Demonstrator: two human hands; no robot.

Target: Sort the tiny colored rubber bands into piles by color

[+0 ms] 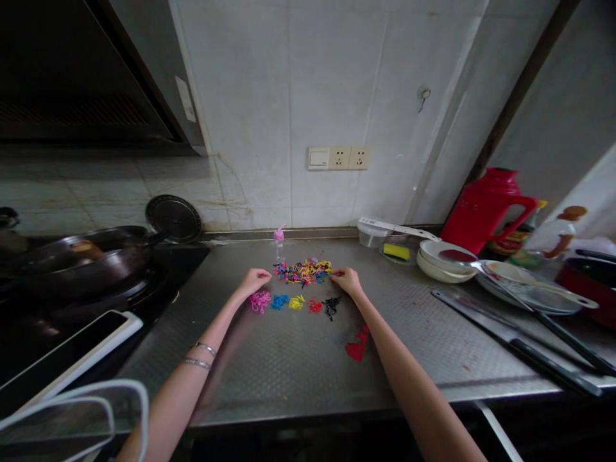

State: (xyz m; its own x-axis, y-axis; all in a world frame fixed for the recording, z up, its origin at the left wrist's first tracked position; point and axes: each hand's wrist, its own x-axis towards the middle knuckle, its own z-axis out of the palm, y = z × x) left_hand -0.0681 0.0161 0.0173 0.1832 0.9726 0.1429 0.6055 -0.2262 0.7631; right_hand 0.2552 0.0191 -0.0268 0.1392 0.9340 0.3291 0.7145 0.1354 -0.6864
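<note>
A heap of mixed-colour small rubber bands (303, 271) lies on the metal countertop. In front of it runs a row of sorted piles: pink bands (260, 301), blue bands (280, 301), yellow bands (296, 302), red bands (315, 305) and black bands (332, 308). My left hand (255, 281) is at the heap's left end, just above the pink pile, fingers pinched together. At the heap's right end my right hand (346, 280) also pinches, its fingertips touching the edge. Anything between either hand's fingers is too small to make out.
A small clear bottle with a pink top (279, 242) stands behind the heap. Red heart-shaped pieces (357, 348) lie near my right forearm. Rightward are bowls (445, 266), a knife (510, 343) and a red thermos (484, 208). A wok (86, 260) sits on the stove at left.
</note>
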